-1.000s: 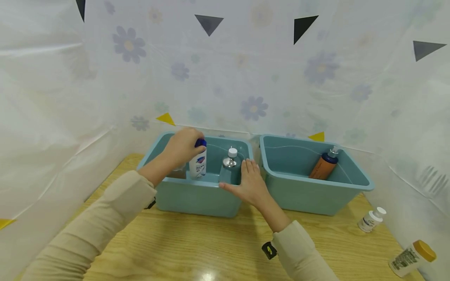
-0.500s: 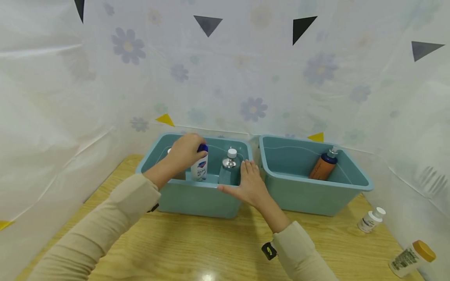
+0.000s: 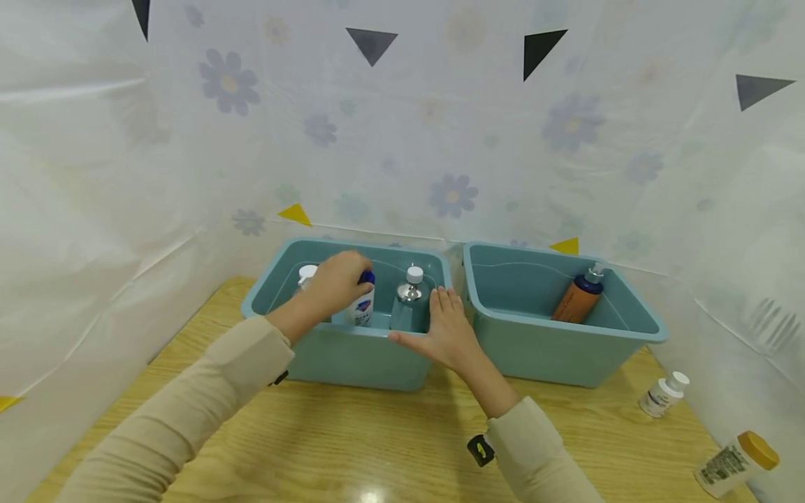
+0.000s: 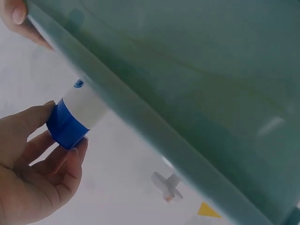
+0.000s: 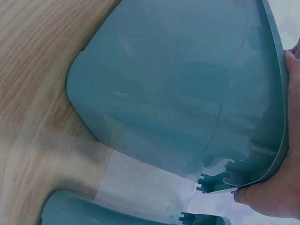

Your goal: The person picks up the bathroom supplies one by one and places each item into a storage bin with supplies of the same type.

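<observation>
Bottle [image 3: 362, 308] sits under left hand [image 3: 339, 281], blue cap [image 4: 68, 129] pinched; right hand [image 3: 448, 328] rests outspread on left bin [image 3: 365, 362].

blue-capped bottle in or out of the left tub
In: the bottle shows inside the tub, the left hand gripping its blue cap. Cannot tell whether it touches bottom.

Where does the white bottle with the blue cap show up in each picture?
Head: the white bottle is just left of and below centre, inside the left-hand blue-green bin.
Left wrist: left of centre, blue cap showing, body partly behind the rim.
Right wrist: not in it.
Shared landmark: that same bin appears in all three.
</observation>
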A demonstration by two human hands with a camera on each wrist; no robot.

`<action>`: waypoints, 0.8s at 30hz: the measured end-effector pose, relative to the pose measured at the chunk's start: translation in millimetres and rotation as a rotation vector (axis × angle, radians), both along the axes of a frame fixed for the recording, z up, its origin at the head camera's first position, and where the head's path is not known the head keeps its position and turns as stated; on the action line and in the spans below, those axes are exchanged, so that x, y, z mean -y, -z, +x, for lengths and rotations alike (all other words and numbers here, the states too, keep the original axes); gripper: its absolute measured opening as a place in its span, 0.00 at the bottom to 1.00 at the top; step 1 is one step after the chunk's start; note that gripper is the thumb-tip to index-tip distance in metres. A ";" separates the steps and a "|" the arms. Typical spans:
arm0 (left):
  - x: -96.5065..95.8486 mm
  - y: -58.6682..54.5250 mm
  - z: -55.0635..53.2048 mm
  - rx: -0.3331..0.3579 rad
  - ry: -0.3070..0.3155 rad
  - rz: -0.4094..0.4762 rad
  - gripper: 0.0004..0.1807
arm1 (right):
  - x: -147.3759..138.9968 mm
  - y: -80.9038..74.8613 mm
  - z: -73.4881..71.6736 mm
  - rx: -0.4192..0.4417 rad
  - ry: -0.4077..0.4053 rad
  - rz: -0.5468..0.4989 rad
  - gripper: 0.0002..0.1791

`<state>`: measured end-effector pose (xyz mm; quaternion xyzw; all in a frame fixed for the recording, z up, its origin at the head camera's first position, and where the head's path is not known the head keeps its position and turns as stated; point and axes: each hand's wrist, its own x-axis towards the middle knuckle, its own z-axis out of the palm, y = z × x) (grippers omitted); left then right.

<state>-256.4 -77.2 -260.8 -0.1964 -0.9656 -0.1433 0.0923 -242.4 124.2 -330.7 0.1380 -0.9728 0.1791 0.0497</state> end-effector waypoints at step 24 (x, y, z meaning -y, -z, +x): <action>-2.4 16.0 -8.1 0.081 -0.006 -0.091 0.11 | -2.3 1.0 0.3 0.002 -0.002 0.004 0.60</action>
